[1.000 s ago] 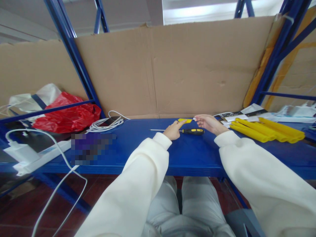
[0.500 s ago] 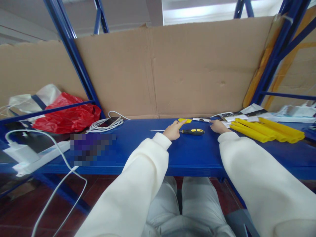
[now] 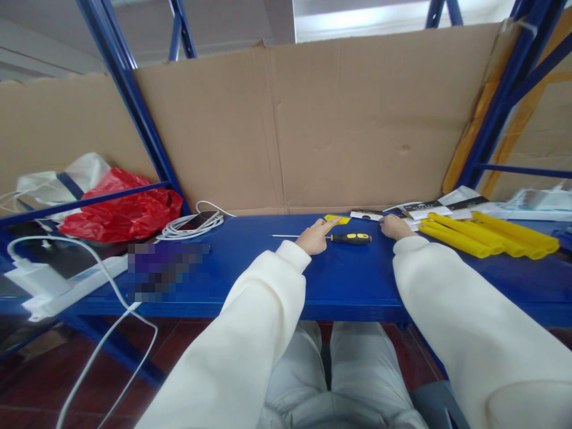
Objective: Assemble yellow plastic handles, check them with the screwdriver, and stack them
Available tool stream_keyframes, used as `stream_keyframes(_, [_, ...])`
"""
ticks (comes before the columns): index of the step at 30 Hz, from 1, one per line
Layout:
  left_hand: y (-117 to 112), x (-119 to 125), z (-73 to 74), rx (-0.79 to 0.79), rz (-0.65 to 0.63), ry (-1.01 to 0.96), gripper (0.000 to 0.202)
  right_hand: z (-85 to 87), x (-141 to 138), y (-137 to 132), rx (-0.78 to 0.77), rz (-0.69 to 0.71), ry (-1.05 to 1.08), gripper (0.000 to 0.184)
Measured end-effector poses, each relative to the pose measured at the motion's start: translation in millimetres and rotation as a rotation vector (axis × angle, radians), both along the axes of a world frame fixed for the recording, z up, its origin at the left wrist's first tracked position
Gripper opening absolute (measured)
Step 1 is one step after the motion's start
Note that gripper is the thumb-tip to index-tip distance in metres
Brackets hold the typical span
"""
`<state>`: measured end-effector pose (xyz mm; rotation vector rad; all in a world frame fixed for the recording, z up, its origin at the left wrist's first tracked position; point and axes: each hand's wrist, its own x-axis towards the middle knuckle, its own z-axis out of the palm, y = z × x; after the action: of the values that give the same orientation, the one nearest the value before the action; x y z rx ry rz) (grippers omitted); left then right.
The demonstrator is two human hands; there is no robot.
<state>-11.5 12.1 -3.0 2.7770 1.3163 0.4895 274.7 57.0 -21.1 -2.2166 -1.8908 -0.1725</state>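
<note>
On the blue table, my left hand [image 3: 311, 237] stretches its index finger onto a small flat yellow piece [image 3: 338, 220]. Below that finger lies a screwdriver [image 3: 351, 239] with a black and yellow handle, its thin shaft pointing left and passing by the hand. A narrow white and dark strip [image 3: 365, 215] lies just right of the yellow piece. At the strip's right end is my right hand [image 3: 395, 227], palm down with its fingers bent together. Whatever is between those fingertips is too small to make out.
Several yellow tubes [image 3: 491, 235] lie to the right, with black and white packets [image 3: 426, 210] behind them. To the left are a coiled white cable [image 3: 192, 226], a power strip [image 3: 75, 289] and a red plastic bag [image 3: 120, 205]. A cardboard wall [image 3: 348, 125] stands behind.
</note>
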Motion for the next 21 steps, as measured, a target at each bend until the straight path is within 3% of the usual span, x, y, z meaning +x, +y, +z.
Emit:
stream_keyframes(11, [3,-2,-1.7,0.007,-0.025,-0.021,0.079,6.5,-8,2,-0.069,-0.073,0.010,0.039])
stream_keyframes(21, [2,-1,-1.8,0.012,-0.026,-0.032,0.079,9.9,-17,-2,-0.046,-0.004,0.000,0.033])
